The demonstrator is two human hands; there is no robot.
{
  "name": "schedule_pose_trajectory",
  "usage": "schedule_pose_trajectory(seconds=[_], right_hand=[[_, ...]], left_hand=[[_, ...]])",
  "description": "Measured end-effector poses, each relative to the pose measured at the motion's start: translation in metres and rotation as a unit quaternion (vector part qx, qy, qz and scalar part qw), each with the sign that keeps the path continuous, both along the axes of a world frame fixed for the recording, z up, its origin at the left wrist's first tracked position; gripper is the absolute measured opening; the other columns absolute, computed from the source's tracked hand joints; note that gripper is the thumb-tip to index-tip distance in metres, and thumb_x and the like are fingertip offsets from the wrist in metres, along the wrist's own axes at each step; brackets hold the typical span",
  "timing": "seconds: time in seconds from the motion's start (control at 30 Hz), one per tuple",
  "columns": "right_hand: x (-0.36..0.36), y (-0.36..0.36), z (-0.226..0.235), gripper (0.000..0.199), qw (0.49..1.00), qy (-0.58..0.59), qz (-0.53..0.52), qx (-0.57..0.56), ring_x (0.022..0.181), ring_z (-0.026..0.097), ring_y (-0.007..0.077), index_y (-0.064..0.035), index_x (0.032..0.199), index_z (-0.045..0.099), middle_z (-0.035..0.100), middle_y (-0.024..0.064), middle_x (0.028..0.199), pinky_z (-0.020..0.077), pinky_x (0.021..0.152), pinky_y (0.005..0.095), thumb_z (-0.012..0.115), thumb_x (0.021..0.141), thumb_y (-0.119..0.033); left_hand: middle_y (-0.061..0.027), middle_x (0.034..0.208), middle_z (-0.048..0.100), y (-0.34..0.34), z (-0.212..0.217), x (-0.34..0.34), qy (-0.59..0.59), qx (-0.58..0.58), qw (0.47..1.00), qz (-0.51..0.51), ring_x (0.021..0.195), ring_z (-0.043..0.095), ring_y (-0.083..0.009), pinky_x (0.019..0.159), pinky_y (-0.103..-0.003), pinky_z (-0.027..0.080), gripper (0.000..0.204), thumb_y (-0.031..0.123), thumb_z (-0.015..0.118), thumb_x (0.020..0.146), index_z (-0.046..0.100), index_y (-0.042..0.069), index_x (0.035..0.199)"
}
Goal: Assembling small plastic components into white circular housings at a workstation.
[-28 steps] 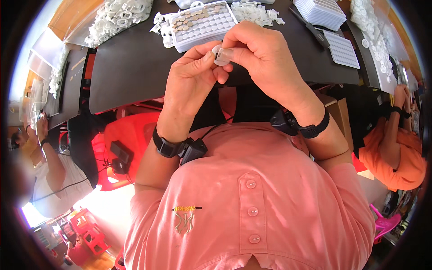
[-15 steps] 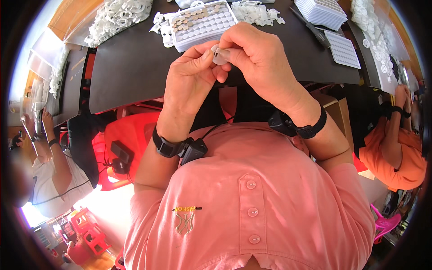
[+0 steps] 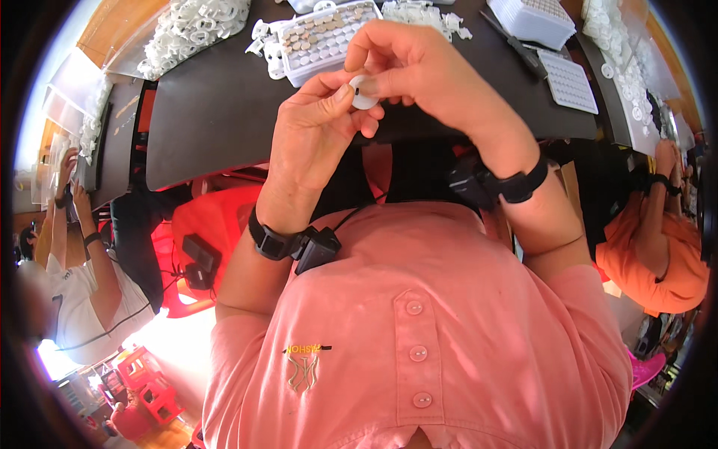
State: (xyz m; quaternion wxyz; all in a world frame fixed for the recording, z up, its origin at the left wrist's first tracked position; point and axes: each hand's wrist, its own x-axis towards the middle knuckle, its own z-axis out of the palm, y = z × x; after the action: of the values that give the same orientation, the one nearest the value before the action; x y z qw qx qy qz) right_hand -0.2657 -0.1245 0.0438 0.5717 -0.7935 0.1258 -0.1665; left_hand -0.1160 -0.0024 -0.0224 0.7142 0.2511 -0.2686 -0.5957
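Note:
A small round white plastic piece (image 3: 363, 93) with a dark slot is pinched between the thumb and fingers of my left hand (image 3: 318, 123). My right hand (image 3: 426, 75) is closed at the piece's right edge, its thumb lying against it and its other fingers curled above. Just beyond both hands, a white tray (image 3: 303, 75) holds rows of round discs (image 3: 327, 34), some brownish and some silvery. Loose white plastic parts (image 3: 263, 46) lie along the tray's left side, and more white parts (image 3: 426, 16) are heaped behind my right hand.
A big pile of white plastic rings (image 3: 194, 34) sits at the far left of the dark table (image 3: 217, 112). To the right are stacked white trays (image 3: 532, 22), a black-handled tool (image 3: 529, 60) and a flat white tray (image 3: 570, 84). Other people work at both sides.
My right wrist has swung outward and its hand has tilted up, with the fingers shifted on the white piece. More of the piece's round face shows now. My left hand stays nearly still.

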Motion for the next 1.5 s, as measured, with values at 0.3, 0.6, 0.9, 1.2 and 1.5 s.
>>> schedule_pose_trajectory(seconds=[0.3, 0.6, 0.9, 1.2, 1.5], right_hand=[[0.000, 0.028, -0.017, 0.008, 0.986, -0.115, -0.098, -0.072, 0.066, 0.055, 0.0066, -0.0033, 0.101, 0.063, 0.059, -0.0002, 0.078, 0.0462, 0.062, 0.0240, 0.062, 0.093, -0.004], [0.004, 0.018, -0.020, 0.008, 0.994, -0.089, -0.055, 0.041, 0.061, 0.065, 0.0116, -0.0017, 0.098, 0.063, 0.062, 0.0035, 0.072, 0.0493, 0.058, 0.0275, 0.059, 0.091, -0.002], [0.005, 0.040, -0.037, 0.017, 0.962, -0.206, -0.174, 0.032, 0.060, 0.065, 0.0111, 0.0005, 0.107, 0.062, 0.060, 0.0043, 0.080, 0.0506, 0.057, 0.0249, 0.066, 0.090, 0.001], [0.012, 0.044, -0.037, 0.021, 0.953, -0.220, -0.195, -0.071, 0.058, 0.064, 0.0101, -0.0020, 0.109, 0.061, 0.059, 0.0036, 0.080, 0.0491, 0.051, 0.0247, 0.066, 0.089, 0.002], [0.016, 0.025, -0.033, 0.018, 0.976, -0.182, -0.117, 0.029, 0.056, 0.064, 0.0105, -0.0030, 0.109, 0.059, 0.060, 0.0037, 0.074, 0.0492, 0.053, 0.0247, 0.064, 0.091, -0.001]], left_hand=[[-0.0186, 0.103, 0.066, -0.001, -0.003, 0.000, 0.010, -0.004, 1.000, -0.003, 0.085, 0.067, -0.0304, 0.070, -0.038, 0.052, 0.014, 0.007, 0.056, 0.101, 0.061, -0.003, 0.107], [-0.0172, 0.106, 0.065, -0.003, 0.001, 0.001, -0.031, -0.002, 0.999, 0.009, 0.088, 0.064, -0.0301, 0.071, -0.038, 0.049, 0.016, 0.010, 0.056, 0.101, 0.060, -0.003, 0.108], [-0.0159, 0.104, 0.065, -0.003, 0.000, -0.002, 0.024, -0.026, 0.999, -0.001, 0.086, 0.062, -0.0264, 0.069, -0.035, 0.048, 0.027, 0.012, 0.057, 0.100, 0.059, -0.009, 0.117], [-0.0153, 0.103, 0.065, -0.001, -0.004, -0.003, 0.043, -0.029, 0.998, 0.034, 0.085, 0.061, -0.0250, 0.068, -0.035, 0.048, 0.029, 0.013, 0.061, 0.099, 0.061, -0.009, 0.117], [-0.0162, 0.104, 0.065, 0.000, 0.003, -0.008, 0.015, -0.007, 0.998, 0.066, 0.086, 0.061, -0.0261, 0.068, -0.036, 0.050, 0.028, 0.013, 0.060, 0.100, 0.060, -0.008, 0.118]])
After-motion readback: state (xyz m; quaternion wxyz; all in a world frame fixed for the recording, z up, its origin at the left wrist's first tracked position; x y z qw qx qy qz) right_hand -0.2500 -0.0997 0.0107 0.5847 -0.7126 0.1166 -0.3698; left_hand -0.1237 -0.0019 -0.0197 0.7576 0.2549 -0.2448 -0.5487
